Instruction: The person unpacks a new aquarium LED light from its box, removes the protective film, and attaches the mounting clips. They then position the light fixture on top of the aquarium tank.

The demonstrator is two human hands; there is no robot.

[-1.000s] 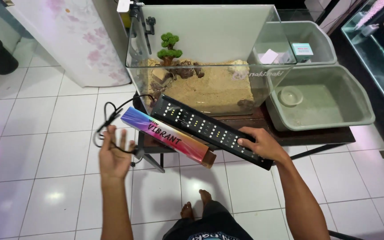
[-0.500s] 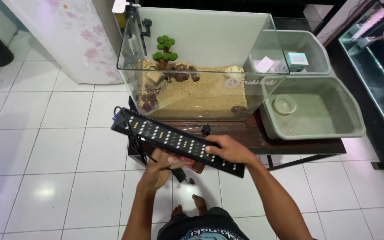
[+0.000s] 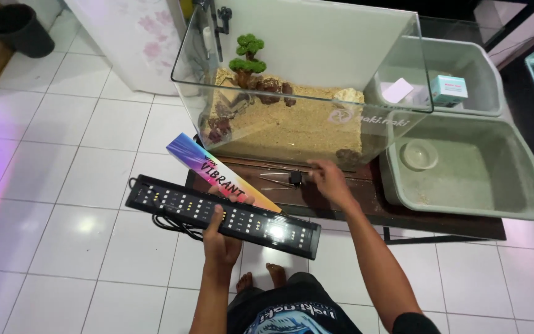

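Observation:
My left hand (image 3: 220,238) grips a long black LED light bar (image 3: 174,202) from below, holding it level over the white floor tiles. A colourful long box (image 3: 217,176) leans behind the bar against the table edge. My right hand (image 3: 327,179) reaches over the dark wooden table (image 3: 440,219), fingers apart, next to a small black clip (image 3: 295,179) and thin metal tools (image 3: 276,174). Just beyond stands a glass aquarium (image 3: 304,93) with sand, stones and a small green tree.
Two grey plastic tubs (image 3: 465,167) sit right of the aquarium, the far one holding small boxes. A white cabinet with pink flowers (image 3: 137,37) stands at the back left, a black bin (image 3: 20,28) further left. A black cable (image 3: 174,224) hangs from the bar.
The light bar has passed from both hands to my left hand alone and moved left. My right hand let go and reached forward to the table by the aquarium.

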